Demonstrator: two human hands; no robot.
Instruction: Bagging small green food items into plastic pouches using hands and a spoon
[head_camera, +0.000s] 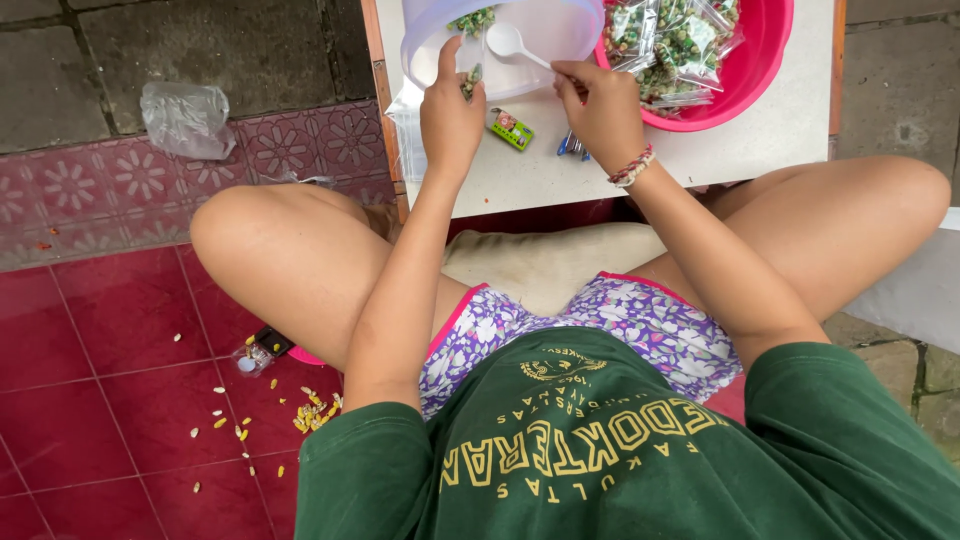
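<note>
My left hand (450, 115) holds a small clear plastic bag (470, 75) partly filled with green and brown peas, at the rim of a white plastic tub (425, 40). My right hand (603, 105) grips the handle of a white plastic spoon (508, 42), whose bowl sits over the tub just right of the bag. More peas show inside the tub. A braided bracelet (631, 167) circles my right wrist.
A pink basin (765, 55) holds several filled clear packets on the low white table (780, 130). A small green object (511, 130) and a stack of empty bags (405, 140) lie near my hands. Spilled kernels (310, 410) dot the red floor tiles; a crumpled bag (185, 118) lies left.
</note>
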